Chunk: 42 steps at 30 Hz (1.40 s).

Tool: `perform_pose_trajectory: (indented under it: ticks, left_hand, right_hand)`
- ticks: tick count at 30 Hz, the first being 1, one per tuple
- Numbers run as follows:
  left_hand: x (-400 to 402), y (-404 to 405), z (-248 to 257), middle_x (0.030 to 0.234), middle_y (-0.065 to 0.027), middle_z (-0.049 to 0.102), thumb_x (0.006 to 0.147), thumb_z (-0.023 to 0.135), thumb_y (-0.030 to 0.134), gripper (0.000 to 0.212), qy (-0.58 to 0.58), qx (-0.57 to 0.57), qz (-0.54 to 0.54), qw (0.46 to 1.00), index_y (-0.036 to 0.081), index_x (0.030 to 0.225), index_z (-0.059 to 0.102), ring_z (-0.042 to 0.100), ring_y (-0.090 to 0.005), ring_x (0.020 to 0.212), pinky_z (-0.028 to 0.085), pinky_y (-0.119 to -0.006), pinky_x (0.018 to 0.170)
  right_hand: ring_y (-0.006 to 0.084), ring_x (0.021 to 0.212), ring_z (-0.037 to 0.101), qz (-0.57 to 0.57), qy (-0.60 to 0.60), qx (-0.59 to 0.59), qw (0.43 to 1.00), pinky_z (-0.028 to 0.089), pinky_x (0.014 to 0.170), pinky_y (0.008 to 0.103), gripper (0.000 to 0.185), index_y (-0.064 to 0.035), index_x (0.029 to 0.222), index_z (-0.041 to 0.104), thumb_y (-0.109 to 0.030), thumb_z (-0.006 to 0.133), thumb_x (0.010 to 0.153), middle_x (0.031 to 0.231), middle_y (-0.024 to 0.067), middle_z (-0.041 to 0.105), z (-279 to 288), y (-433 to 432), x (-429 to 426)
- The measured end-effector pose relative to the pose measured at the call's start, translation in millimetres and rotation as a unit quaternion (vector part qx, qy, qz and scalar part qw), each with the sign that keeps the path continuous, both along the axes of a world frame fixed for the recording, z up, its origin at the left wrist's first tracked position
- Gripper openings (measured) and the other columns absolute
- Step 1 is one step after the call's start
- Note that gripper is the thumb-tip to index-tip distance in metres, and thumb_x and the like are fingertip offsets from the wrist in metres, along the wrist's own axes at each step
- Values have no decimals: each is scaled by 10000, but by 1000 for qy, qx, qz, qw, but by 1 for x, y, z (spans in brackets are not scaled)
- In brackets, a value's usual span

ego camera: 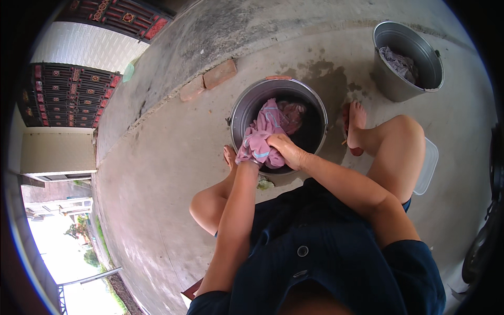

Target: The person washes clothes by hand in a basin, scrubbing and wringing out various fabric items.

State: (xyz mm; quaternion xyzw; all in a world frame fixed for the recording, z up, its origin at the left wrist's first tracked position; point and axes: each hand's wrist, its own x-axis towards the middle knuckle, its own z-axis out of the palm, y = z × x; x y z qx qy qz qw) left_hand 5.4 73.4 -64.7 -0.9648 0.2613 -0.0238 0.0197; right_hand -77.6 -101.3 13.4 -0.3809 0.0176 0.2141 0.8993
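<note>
A metal bucket stands on the concrete floor between my feet, with dark water inside. A wet pink cloth with pale blue marks is bunched over its near side and hangs into it. My left hand is mostly hidden under the folds of this cloth at the bucket's near left. My right hand grips the cloth's right side, its fingers curled into the folds. Another reddish wet cloth lies in the bucket, partly in the dark water.
A second metal bucket holding greyish cloth stands at the upper right. Two bricks lie by a floor ledge. A translucent plastic container sits beside my right leg. Wet patches mark the concrete.
</note>
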Motion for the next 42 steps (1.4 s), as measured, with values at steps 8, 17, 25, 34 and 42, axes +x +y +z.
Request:
perform_pose_trajectory:
  ticks: [8,17,25,34,42]
  left_hand:
    - [-40,-50,10,982,-76,556,817,465,302,303,529,-763,96,358,87,1019,533,526,-222,942,402,-349,847]
    - [-43,-129,58,1128,-68,543,910,321,209,325,430,-812,331,216,59,1139,496,518,-222,1041,392,-360,935]
    - [-15,-91,53,1072,-98,553,939,241,247,363,436,-827,247,255,59,1088,513,522,-250,1000,414,-364,902]
    - [-3,-60,173,969,-82,598,848,468,214,263,471,-764,137,419,22,1008,550,572,-220,938,447,-369,836]
    - [6,-69,236,915,-58,642,762,632,440,455,172,-140,61,973,50,995,614,598,-199,863,448,-330,753]
  right_hand:
    - [395,662,589,-76,-272,-462,841,481,624,434,363,35,762,593,-322,548,714,683,254,578,6,2,-21]
    - [380,694,616,-121,-87,-701,697,503,655,443,472,5,679,639,-431,491,781,711,236,608,-42,-38,58]
    - [406,641,598,-107,-143,-664,726,494,600,467,493,34,642,608,-435,526,773,646,255,580,-18,-19,63]
    - [111,686,540,68,-151,-389,906,442,607,255,537,-13,968,593,-516,512,800,771,22,573,95,-73,107]
    - [206,468,426,12,-436,-503,746,344,478,386,692,35,535,507,-611,452,777,465,122,437,176,-56,102]
